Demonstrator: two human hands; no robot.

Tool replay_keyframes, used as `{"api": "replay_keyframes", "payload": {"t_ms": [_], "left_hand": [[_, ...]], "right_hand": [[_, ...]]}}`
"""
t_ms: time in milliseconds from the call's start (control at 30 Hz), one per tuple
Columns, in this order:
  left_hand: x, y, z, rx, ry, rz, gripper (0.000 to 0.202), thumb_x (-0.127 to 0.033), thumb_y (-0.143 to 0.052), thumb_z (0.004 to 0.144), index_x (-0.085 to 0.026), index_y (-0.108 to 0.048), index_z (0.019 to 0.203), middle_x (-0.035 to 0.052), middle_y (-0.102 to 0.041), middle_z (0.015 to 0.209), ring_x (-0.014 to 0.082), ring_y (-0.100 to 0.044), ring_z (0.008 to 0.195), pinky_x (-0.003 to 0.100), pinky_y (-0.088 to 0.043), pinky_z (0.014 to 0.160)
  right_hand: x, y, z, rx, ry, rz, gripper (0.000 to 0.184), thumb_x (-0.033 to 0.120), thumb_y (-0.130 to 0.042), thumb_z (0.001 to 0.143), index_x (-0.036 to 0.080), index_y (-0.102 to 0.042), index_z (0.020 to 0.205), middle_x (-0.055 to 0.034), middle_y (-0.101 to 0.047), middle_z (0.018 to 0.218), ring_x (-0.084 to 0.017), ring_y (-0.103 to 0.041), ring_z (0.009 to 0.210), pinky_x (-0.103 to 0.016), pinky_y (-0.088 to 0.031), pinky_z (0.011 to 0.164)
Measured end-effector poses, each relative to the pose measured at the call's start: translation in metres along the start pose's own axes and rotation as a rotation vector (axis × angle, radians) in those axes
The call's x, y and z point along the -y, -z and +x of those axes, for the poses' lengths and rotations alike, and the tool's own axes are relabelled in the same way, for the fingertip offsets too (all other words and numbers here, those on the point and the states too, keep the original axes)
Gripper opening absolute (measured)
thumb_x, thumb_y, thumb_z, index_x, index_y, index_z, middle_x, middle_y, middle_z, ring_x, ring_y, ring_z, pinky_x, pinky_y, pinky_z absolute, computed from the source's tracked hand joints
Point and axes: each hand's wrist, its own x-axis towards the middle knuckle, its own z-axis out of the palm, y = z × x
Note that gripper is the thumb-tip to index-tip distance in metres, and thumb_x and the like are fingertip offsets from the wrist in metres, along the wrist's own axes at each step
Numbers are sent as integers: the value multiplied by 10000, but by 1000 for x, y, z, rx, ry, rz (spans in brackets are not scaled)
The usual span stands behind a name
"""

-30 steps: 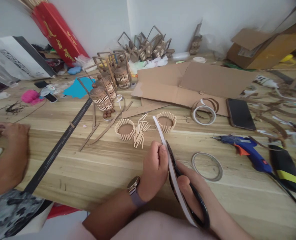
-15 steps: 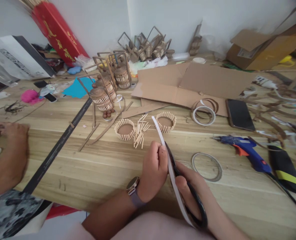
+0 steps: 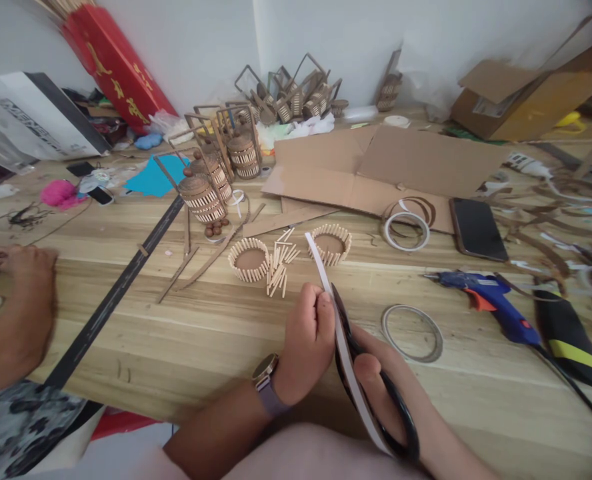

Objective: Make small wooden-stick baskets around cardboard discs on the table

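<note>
My left hand [image 3: 310,327] is closed on a narrow white strip [image 3: 318,259], pinched between thumb and fingers, with one end pointing away from me. Black-handled scissors [image 3: 401,413] are in my right hand [image 3: 383,380], the thumb through one loop. Their blades lie along the strip, close to my left fingers. The strip's near end hangs down past the handles. Beyond my hands stand two small rings of upright wooden sticks, a left ring [image 3: 249,260] and a right ring [image 3: 331,245], on brown bases. Loose short sticks [image 3: 279,263] lie in a heap between them.
A blue glue gun [image 3: 496,300], a tape ring [image 3: 385,327], a tape roll [image 3: 387,233] and a phone [image 3: 477,229] lie to the right. Cardboard sheets [image 3: 426,160] and small lidded baskets [image 3: 203,197] are farther back. Another person's hand [image 3: 29,300] rests at the left.
The scissor handles in my right hand have spread slightly wider, with the lower end shifting a little right. My left hand stays nearly still on the strip.
</note>
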Motion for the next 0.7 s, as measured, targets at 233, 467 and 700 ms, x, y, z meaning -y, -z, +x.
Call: {"api": "replay_keyframes", "payload": {"t_ms": [233, 467, 700], "left_hand": [[-1, 0, 0, -11, -6, 2, 224, -282, -354, 988, -244, -372, 768, -46, -437, 664, 146, -442, 611, 275, -344, 596], [-1, 0, -1, -15, -13, 12, 230, -282, -357, 987, -247, -360, 759, -49, -431, 651, 146, -441, 597, 277, -337, 585], [0, -1, -2, -17, -14, 1, 237, -289, -358, 996, -246, -362, 763, -51, -418, 649, 145, -431, 593, 279, -332, 580]], "right_hand": [[4, -1, 0, 42, -48, 26, 850, 848, -207, 833, 167, -683, 1013, -96, -705, 839, -252, -641, 765, -338, -543, 701], [1, 0, -2, 19, -52, 0, 836, 854, -234, 826, 165, -694, 942, -85, -709, 804, -245, -641, 728, -318, -534, 652], [-2, -1, -3, 11, -54, -21, 780, 839, -245, 842, 176, -656, 856, -73, -686, 748, -236, -626, 710, -310, -522, 636]]}}
